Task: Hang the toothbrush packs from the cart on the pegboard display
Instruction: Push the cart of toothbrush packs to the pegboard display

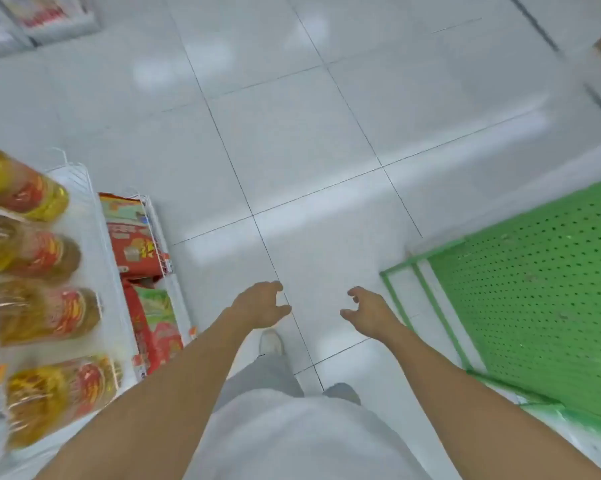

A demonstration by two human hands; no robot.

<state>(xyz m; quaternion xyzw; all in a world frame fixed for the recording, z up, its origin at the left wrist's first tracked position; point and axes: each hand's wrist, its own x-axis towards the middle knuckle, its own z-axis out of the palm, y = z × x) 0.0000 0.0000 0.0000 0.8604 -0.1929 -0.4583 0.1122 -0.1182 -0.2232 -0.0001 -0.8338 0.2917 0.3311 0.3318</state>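
Our left hand (262, 306) and right hand (366, 311) hang loosely curled, holding nothing, above the tiled floor (292, 133). No toothbrush packs or cart are visible, so we cannot describe them. The green perforated panel (534, 289) lies right. We should locate the cart first, then grasp one pack by its hang tab.

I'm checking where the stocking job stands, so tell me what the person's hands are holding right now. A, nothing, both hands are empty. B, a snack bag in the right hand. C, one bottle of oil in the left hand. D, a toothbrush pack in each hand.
A: the left hand and the right hand both hang over the bare floor tiles with loosely curled fingers and nothing in them.
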